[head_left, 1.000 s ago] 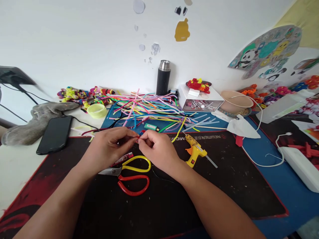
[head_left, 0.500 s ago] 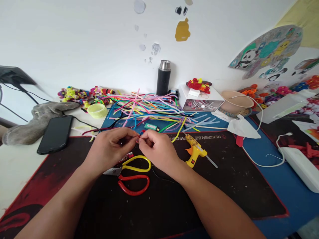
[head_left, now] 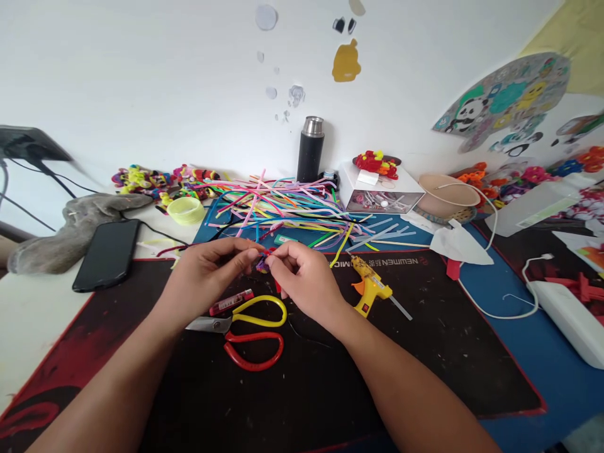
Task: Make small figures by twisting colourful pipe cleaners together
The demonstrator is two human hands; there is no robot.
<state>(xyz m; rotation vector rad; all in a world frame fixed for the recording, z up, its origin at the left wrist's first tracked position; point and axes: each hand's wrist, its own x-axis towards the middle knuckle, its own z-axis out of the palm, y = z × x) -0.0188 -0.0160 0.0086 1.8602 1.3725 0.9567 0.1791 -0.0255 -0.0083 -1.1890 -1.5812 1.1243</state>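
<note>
My left hand [head_left: 214, 274] and my right hand [head_left: 304, 277] meet above the black desk mat [head_left: 425, 358]. Between their fingertips is a small red and purple pipe-cleaner piece [head_left: 263, 264], pinched from both sides and partly hidden by the fingers. Below the hands lie scissors [head_left: 258, 324] with one yellow and one red handle. A red lighter [head_left: 231, 302] rests just above the blades, near my left hand. To the right of my right hand is a yellow glue gun [head_left: 370, 286] with a clear stick poking out of its back.
A heap of colourful pipe cleaners [head_left: 283, 204] lies behind the hands, before a black thermos [head_left: 310, 151]. Left are a phone [head_left: 107, 255] and a yellow-green ring stack [head_left: 185, 211]. On the right stand a white box [head_left: 382, 182], a beige bowl [head_left: 448, 192] and a white power strip [head_left: 569, 321].
My fingertips have parted slightly, and more of the red and purple pipe-cleaner piece shows between them. My left hand has shifted a little left, uncovering the lighter.
</note>
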